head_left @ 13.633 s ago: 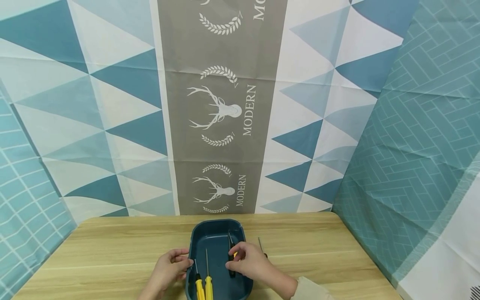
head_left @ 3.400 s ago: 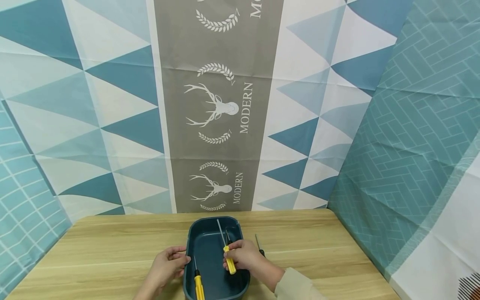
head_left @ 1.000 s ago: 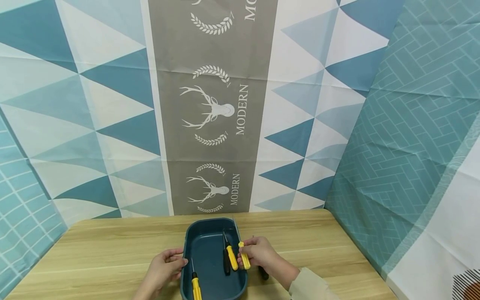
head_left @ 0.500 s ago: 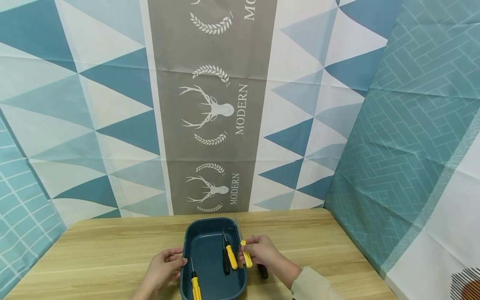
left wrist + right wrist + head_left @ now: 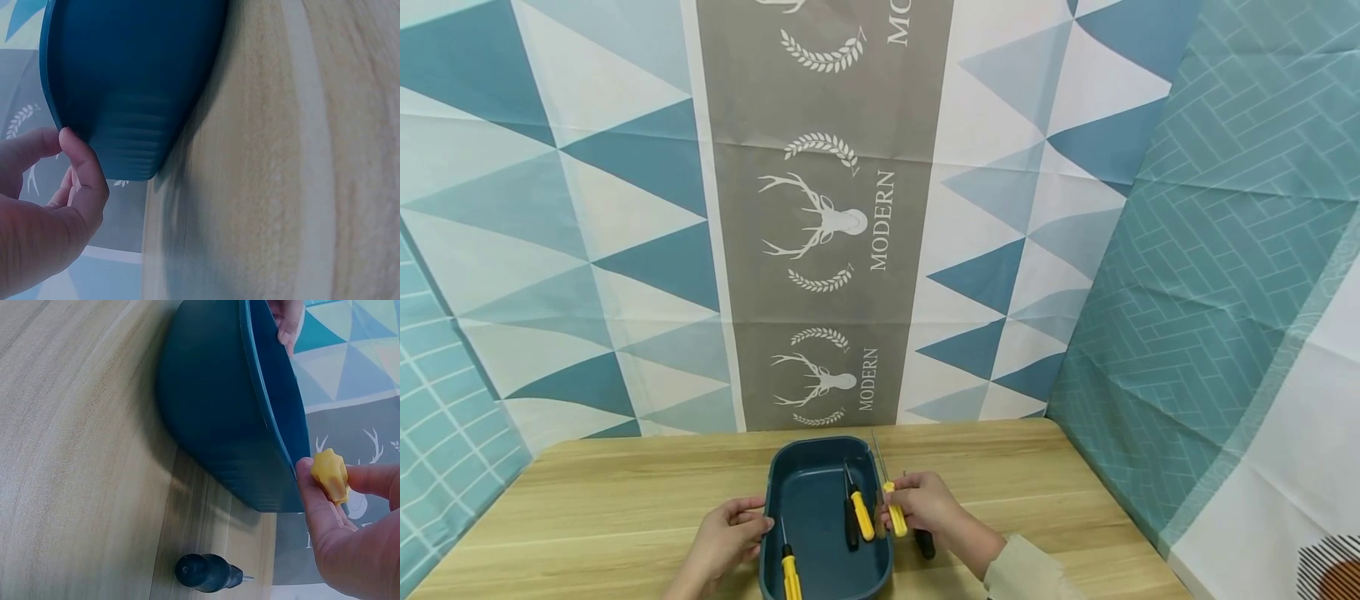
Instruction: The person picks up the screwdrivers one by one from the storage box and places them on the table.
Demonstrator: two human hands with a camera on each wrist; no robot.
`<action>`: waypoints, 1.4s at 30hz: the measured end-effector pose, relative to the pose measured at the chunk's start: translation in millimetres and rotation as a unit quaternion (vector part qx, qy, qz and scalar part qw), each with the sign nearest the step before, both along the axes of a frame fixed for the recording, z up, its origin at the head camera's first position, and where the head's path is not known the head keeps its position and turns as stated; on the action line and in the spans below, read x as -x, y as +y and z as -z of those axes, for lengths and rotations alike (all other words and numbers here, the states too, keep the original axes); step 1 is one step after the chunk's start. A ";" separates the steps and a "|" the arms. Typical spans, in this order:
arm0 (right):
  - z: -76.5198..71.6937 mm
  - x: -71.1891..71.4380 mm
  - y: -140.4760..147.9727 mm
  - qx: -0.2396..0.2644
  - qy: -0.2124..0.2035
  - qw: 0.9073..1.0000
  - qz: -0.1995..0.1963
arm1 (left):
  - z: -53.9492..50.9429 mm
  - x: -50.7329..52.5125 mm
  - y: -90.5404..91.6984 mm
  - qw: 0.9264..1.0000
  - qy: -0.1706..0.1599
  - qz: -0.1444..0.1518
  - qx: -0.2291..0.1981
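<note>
I face a creased covering (image 5: 640,233) of blue and white triangles behind the far edge of my pale wood-grain worktop (image 5: 602,508), whose far corners are rounded. A grey band (image 5: 827,308) with stag heads and MODERN runs down it. Past the right edge I see teal herringbone (image 5: 1232,250); past the left, light-blue squares (image 5: 445,417).

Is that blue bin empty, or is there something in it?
Not empty. In the head view, the blue bin holds a yellow-handled screwdriver at left, and a second yellow-handled one next to a black-handled one at right.
</note>
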State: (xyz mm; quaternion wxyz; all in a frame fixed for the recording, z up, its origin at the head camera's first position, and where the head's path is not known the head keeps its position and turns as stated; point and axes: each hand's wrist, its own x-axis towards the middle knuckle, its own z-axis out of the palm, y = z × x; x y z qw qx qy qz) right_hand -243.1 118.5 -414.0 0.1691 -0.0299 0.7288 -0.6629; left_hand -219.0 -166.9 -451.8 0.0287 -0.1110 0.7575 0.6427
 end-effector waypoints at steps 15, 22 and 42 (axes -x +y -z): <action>-1.1 -0.3 4.7 -0.004 0.001 1.000 0.007 | 0.2 0.4 0.1 1.000 0.000 0.000 -0.001; -2.3 -1.3 6.8 -0.006 0.005 1.000 0.008 | 0.5 0.2 -0.4 1.000 0.002 0.000 -0.002; 1.1 -1.4 14.2 -0.006 0.003 1.000 0.014 | -0.1 -1.1 0.6 1.000 0.001 -0.003 -0.005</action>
